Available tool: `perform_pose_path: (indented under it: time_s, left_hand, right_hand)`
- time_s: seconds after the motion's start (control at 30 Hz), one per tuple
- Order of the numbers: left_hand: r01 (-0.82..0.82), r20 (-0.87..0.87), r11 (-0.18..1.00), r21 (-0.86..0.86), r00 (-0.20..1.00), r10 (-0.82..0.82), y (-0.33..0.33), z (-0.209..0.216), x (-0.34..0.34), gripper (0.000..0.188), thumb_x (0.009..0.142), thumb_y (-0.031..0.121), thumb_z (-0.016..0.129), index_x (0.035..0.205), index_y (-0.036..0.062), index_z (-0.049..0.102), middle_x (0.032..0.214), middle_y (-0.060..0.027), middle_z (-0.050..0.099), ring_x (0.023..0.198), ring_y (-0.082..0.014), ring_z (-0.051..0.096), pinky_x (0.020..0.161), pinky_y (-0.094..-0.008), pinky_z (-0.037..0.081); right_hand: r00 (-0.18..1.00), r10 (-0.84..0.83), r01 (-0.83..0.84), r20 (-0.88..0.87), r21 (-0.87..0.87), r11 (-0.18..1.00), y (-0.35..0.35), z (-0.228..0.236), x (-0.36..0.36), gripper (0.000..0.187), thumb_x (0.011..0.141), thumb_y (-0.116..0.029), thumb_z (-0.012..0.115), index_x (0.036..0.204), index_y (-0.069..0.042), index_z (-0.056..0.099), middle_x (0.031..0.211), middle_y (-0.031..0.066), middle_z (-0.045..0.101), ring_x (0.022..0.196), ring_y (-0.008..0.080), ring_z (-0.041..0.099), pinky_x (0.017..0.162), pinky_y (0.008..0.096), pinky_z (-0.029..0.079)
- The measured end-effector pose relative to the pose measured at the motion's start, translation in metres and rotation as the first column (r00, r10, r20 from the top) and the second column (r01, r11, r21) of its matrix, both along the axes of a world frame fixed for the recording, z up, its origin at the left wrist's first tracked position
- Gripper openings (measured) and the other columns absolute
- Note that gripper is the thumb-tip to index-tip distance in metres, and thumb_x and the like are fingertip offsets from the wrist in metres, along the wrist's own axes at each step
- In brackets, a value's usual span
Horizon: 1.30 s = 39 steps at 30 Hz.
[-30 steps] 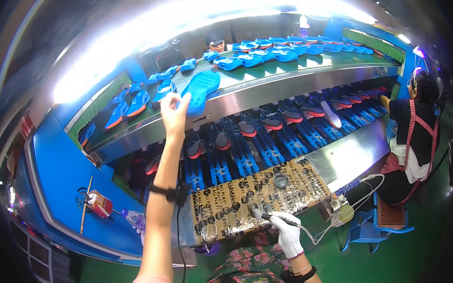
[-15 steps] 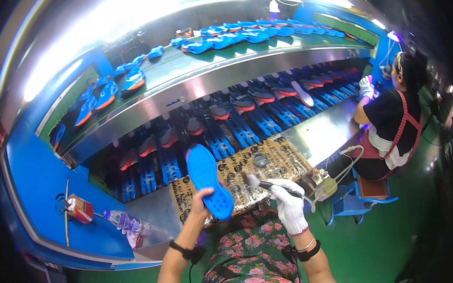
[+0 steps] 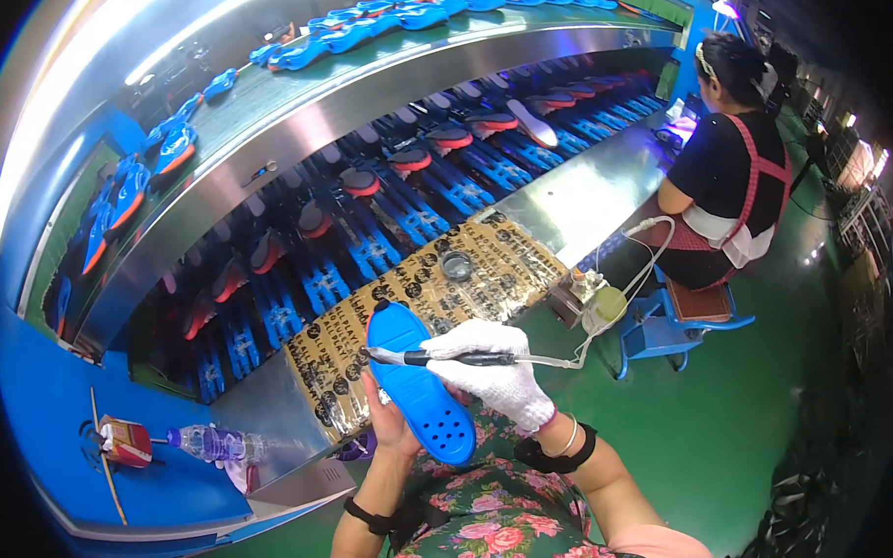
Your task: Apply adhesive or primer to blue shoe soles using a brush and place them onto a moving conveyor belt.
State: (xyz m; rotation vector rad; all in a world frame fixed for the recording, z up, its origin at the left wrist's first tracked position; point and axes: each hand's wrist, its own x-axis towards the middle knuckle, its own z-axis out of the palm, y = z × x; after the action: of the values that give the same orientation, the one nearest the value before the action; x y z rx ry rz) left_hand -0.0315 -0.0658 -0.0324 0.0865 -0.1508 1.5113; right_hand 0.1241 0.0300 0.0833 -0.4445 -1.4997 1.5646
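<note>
A blue shoe sole with a row of holes near its lower end is held tilted over the bench edge. My bare left hand grips it from its left side and underneath. Into my gloved right hand is closed a brush with a dark handle and a pale tube running off to the right. The brush tip lies over the upper part of the sole, apparently touching it. Beyond, a small round clear dish rests on a tape-covered board.
Racks of sole-shaped pieces fill the space under a conveyor carrying blue soles. A plastic bottle lies at left. At right, a co-worker sits on a blue stool, near a yellow-green container.
My right hand has brought the brush leftward from beside the sole onto its upper surface. The whole view has shifted, and the sole now sits slightly lower and farther right.
</note>
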Motion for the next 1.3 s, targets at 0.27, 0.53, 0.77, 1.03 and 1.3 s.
perform_pose_path:
  time_s: [0.27, 0.53, 0.77, 1.03, 1.3]
  left_hand:
    - [-0.15, -0.111, 0.986, -0.067, 0.984, 0.142, 0.004, 0.012, 0.007, 0.086, 0.096, 0.073, 0.04, 0.154, 0.0094, 0.039, 0.154, -0.0114, 0.046, 0.139, -0.0335, 0.045, 0.119, -0.0504, 0.031]
    - [-0.227, -0.047, 0.973, 0.03, 0.972, 0.229, 0.007, 0.033, 0.005, 0.096, 0.092, 0.082, 0.032, 0.152, 0.0076, 0.04, 0.149, -0.0125, 0.051, 0.133, -0.0305, 0.05, 0.114, -0.047, 0.039]
    - [-0.553, -0.679, 0.798, -0.24, 0.683, 0.269, -0.004, 0.034, 0.018, 0.087, 0.097, 0.078, 0.026, 0.152, 0.0123, 0.039, 0.147, -0.0088, 0.052, 0.135, -0.0275, 0.05, 0.116, -0.0436, 0.037]
    - [-0.503, -0.68, 0.835, -0.223, 0.694, 0.237, -0.004, 0.026, 0.013, 0.1, 0.089, 0.088, 0.022, 0.155, 0.0129, 0.035, 0.15, -0.0108, 0.048, 0.135, -0.0299, 0.05, 0.114, -0.0477, 0.041]
    - [-0.527, -0.711, 0.806, -0.269, 0.673, 0.203, -0.004, 0.016, 0.003, 0.109, 0.083, 0.093, 0.025, 0.155, 0.0116, 0.031, 0.149, -0.0132, 0.048, 0.131, -0.0313, 0.054, 0.115, -0.0492, 0.039]
  right_hand:
    - [0.994, -0.102, 0.084, 0.037, 0.329, 0.941, 0.003, 0.003, 0.005, 0.019, 0.078, -0.002, 0.08, 0.097, -0.002, 0.077, 0.093, 0.0104, 0.074, 0.084, 0.0166, 0.072, 0.075, 0.03, 0.057]
    - [0.981, -0.195, 0.167, 0.001, 0.513, 0.842, 0.01, 0.014, -0.022, 0.018, 0.075, 0.001, 0.08, 0.092, -0.002, 0.077, 0.094, 0.0124, 0.076, 0.083, 0.0215, 0.073, 0.074, 0.0318, 0.057]
    - [0.959, -0.273, 0.088, 0.073, 0.842, 0.533, -0.013, 0.018, -0.031, 0.027, 0.076, -0.001, 0.079, 0.102, -0.005, 0.075, 0.098, 0.0129, 0.074, 0.086, 0.0294, 0.07, 0.074, 0.0377, 0.055]
    - [0.958, -0.284, 0.241, -0.039, 0.645, 0.725, -0.005, -0.001, -0.033, 0.023, 0.075, 0.0, 0.081, 0.097, -0.004, 0.076, 0.098, 0.0129, 0.075, 0.088, 0.0256, 0.071, 0.077, 0.0347, 0.056]
    - [1.0, 0.004, 0.006, -0.022, 0.439, 0.899, -0.013, -0.011, -0.029, 0.016, 0.075, -0.001, 0.08, 0.091, -0.004, 0.077, 0.094, 0.0106, 0.076, 0.08, 0.0199, 0.071, 0.072, 0.0329, 0.056]
